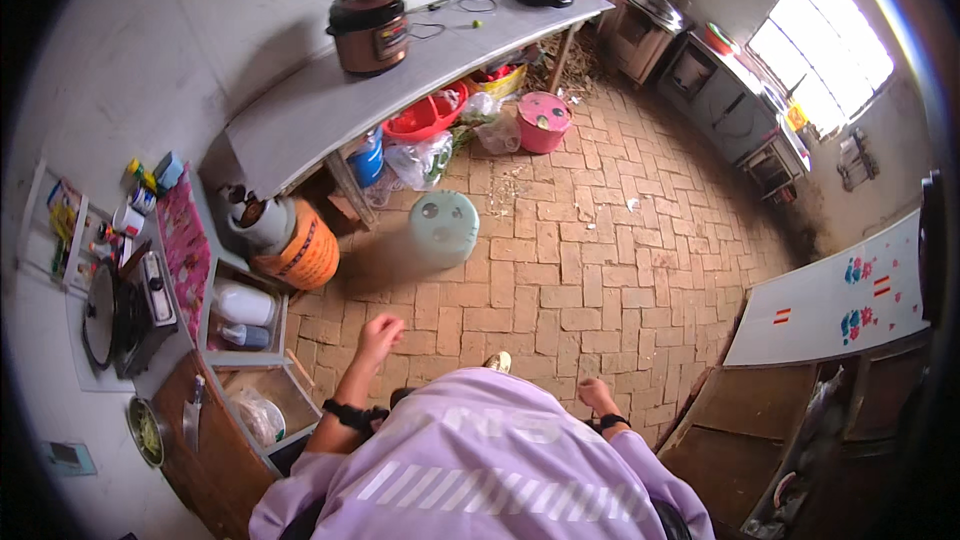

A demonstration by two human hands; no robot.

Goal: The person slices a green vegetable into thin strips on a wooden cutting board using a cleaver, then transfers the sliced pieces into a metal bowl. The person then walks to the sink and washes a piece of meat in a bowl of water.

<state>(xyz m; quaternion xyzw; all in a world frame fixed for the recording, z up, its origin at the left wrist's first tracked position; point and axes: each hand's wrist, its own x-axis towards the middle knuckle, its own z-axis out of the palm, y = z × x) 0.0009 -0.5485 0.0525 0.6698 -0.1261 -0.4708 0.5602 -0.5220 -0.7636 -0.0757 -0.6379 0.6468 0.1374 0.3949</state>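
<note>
My left hand (381,334) hangs over the brick floor (525,292) with its fingers curled in and nothing seen in them. Low at my right side, my right hand (592,392) is also loosely closed, with no object showing. Both wrists carry dark bands. Ahead of my left hand stands a pale green round stool (444,225) with a cartoon face on top. To the left of that hand is a grey cabinet with open shelves (251,371). A kitchen knife (194,414) lies on its brown top, beside a metal bowl of shredded greens (146,431).
A gas cylinder (289,240) with an orange wrap stands by a long grey table (300,131), which bears an electric pressure cooker (369,31). A red basket (427,116) and pink stool (544,122) sit near it. At right is a white floral panel (817,304).
</note>
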